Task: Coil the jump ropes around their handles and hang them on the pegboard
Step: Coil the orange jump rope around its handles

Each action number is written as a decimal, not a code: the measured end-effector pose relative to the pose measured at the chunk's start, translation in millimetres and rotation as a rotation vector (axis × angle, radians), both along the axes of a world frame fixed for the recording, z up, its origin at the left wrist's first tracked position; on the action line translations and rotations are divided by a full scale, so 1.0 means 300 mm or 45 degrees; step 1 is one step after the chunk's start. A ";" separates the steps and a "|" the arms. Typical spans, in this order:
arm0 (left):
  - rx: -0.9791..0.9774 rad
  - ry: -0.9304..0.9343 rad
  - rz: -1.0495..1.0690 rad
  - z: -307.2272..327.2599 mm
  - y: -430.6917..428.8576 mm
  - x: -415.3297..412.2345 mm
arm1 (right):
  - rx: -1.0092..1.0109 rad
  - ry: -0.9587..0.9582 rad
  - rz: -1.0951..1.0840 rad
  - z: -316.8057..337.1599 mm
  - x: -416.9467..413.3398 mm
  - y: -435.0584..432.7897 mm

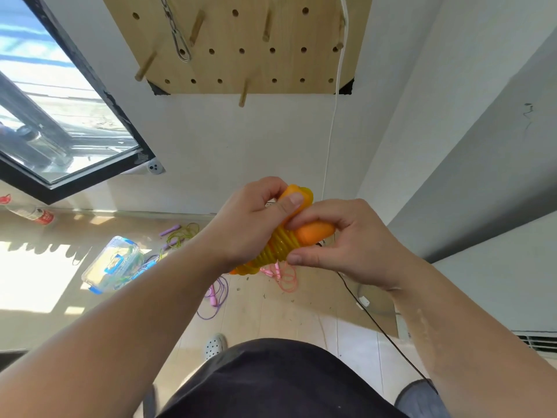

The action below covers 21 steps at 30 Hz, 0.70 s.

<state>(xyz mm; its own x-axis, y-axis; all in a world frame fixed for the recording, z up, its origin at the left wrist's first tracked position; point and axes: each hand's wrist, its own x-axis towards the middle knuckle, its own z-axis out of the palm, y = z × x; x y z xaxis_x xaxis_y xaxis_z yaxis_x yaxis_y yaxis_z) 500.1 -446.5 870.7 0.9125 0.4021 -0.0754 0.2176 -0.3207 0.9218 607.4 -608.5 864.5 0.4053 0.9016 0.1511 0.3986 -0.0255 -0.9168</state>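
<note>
An orange jump rope (281,247) with its yellow-orange cord coiled tightly round the two orange handles is held in front of me at chest height. My left hand (253,224) grips the upper handle, thumb pressed on it. My right hand (340,239) pinches the lower handle end and the coils between thumb and fingers. The wooden pegboard (241,40) hangs on the white wall above, with several wooden pegs sticking out and a metal chain (177,34) on its left part.
On the floor below lie a pink rope (283,276), a purple rope (215,297), a green rope with purple handles (177,235) and a clear plastic box (113,263) with blue clips. A white cord (333,116) hangs down the wall; a black cable (382,330) crosses the floor. A window is at left.
</note>
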 end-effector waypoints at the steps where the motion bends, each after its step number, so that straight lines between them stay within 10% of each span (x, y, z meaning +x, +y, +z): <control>1: 0.025 0.007 -0.015 0.001 -0.003 0.000 | -0.050 -0.005 0.049 0.007 0.008 -0.004; 13: -0.158 0.006 0.041 -0.035 -0.010 -0.032 | 0.070 -0.107 -0.257 -0.078 -0.046 0.000; 21: -1.081 0.018 0.478 -0.051 0.055 -0.053 | -0.030 0.484 -0.321 -0.095 -0.082 0.119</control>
